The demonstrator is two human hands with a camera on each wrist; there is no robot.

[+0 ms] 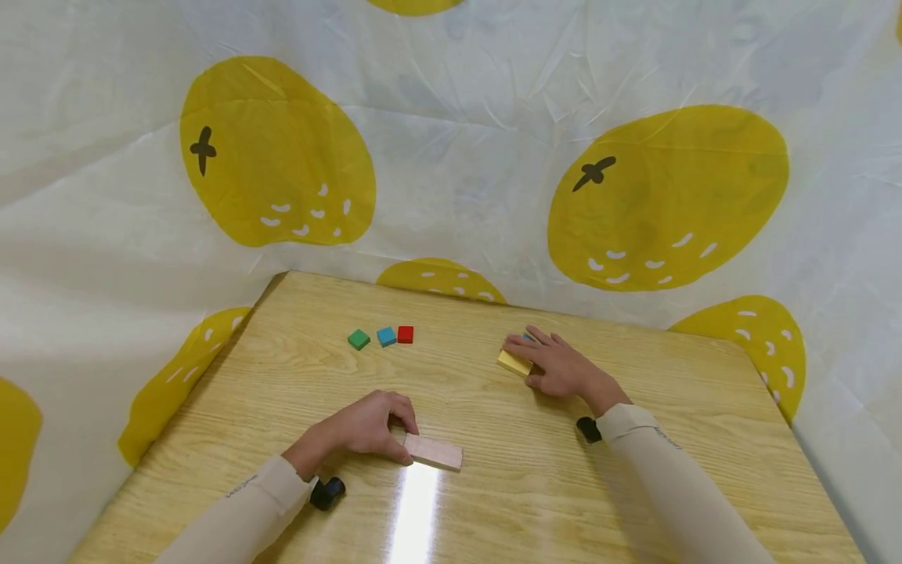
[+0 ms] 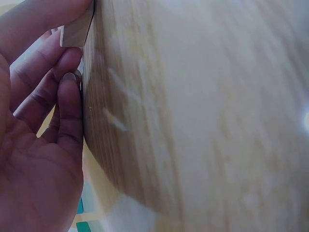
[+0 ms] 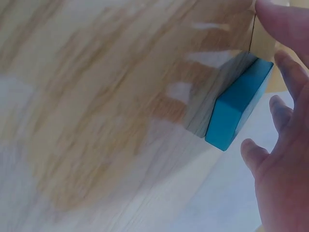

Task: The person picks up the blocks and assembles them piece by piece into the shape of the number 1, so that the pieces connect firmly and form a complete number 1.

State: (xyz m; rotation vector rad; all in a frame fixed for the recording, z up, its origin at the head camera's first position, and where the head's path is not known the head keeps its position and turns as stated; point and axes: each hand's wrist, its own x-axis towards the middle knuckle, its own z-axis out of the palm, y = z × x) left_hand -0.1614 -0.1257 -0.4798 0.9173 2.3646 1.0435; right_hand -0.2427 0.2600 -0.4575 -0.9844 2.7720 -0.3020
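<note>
My left hand (image 1: 369, 423) pinches the left end of a pale wooden block (image 1: 434, 452) between thumb and fingers; the block lies lengthwise on the table. In the left wrist view, one end of the same wooden block (image 2: 77, 31) shows under the thumb. Farther back on the right, my right hand (image 1: 560, 368) holds a yellow block (image 1: 515, 363), thumb at its near side and fingers along its far side. A blue block (image 3: 239, 104) sits beside the yellow one in the right wrist view, under the spread fingers; in the head view the hand hides most of it.
Toward the back left of the wooden table (image 1: 317, 305) lie a green block (image 1: 358, 339), a blue block (image 1: 386, 337) and a red block (image 1: 405, 334), the last two close together. A white cloth (image 1: 458, 180) printed with yellow fruit hangs behind the table.
</note>
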